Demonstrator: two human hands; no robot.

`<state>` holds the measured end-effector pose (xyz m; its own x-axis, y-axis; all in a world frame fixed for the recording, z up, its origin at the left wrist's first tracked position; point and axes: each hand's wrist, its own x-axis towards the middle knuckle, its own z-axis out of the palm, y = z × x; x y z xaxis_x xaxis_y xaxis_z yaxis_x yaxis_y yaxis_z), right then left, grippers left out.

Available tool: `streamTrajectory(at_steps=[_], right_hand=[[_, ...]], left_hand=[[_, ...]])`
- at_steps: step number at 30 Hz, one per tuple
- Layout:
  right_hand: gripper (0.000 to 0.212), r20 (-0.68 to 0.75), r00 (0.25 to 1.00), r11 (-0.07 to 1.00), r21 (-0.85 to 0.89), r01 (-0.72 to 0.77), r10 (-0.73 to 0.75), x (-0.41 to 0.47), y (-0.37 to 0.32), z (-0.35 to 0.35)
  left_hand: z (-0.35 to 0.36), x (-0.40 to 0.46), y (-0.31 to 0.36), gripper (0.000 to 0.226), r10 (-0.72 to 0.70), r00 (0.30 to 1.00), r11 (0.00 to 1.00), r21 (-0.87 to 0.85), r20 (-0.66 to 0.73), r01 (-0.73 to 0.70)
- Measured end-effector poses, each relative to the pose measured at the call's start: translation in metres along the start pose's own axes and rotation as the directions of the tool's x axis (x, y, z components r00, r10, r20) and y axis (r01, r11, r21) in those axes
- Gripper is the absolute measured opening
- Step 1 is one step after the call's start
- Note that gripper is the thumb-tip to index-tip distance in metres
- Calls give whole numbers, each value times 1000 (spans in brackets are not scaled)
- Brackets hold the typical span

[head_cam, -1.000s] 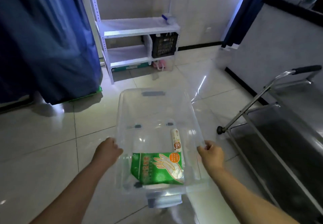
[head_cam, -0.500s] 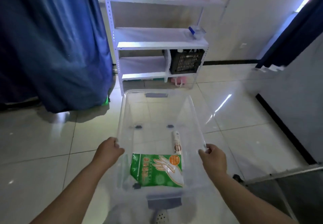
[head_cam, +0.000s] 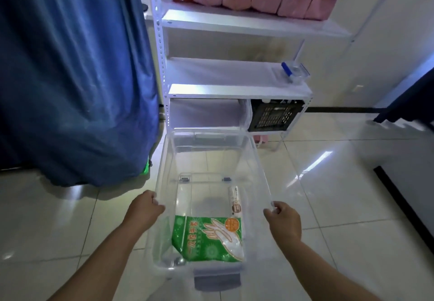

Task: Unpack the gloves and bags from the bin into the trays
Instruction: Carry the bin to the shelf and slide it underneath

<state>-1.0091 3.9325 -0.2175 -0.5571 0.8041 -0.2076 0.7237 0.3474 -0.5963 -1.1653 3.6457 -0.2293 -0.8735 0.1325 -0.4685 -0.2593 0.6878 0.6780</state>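
Above a glossy tiled floor [head_cam: 70, 218], a person carries a clear plastic bin [head_cam: 256, 157], left hand [head_cam: 146, 208] and right hand [head_cam: 285, 219] each with fingers curled tight over a long rim. Inside, toward six o'clock, lies a crinkly green glove packet [head_cam: 206, 239]; a slim white roll of bags [head_cam: 234, 201] rests at its two o'clock corner. Keeping the smooth, flexible tub level should stop both sliding. No trays are visible; white metal shelving [head_cam: 234, 89] stands at twelve o'clock.

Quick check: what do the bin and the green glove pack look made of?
Bin: clear, glossy rigid plastic by its look; the floor tiles show through its walls. Green glove pack: thin printed plastic film, probably soft; it shines and wrinkles at its edges.
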Motion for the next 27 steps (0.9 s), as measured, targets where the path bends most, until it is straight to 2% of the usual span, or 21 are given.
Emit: streamTrajectory(at_steps=[6, 12, 19, 22, 24, 27], right_hand=[[35, 6, 999, 998, 38, -42, 42, 89, -75, 29], [31, 35, 993, 992, 55, -111, 109, 190, -108, 58], [23, 140, 988, 998, 2, -59, 58, 333, -125, 118], [29, 190, 980, 997, -51, -53, 61, 386, -130, 150], [29, 200, 978, 996, -71, -53, 67, 419, -132, 172], [25, 184, 982, 994, -106, -34, 53, 461, -136, 203]], left_hand=[[-23, 113, 65, 14, 42, 999, 994, 101, -5, -41], [-10, 205, 114, 21, 3, 1000, 981, 194, -7, -2], [30, 314, 151, 30, -77, 997, 966, 248, -18, 79], [48, 363, 163, 8, -110, 992, 960, 251, -57, 121], [61, 394, 165, 28, -156, 983, 965, 198, -100, 173], [79, 435, 161, 39, -230, 959, 968, 60, -168, 242]])
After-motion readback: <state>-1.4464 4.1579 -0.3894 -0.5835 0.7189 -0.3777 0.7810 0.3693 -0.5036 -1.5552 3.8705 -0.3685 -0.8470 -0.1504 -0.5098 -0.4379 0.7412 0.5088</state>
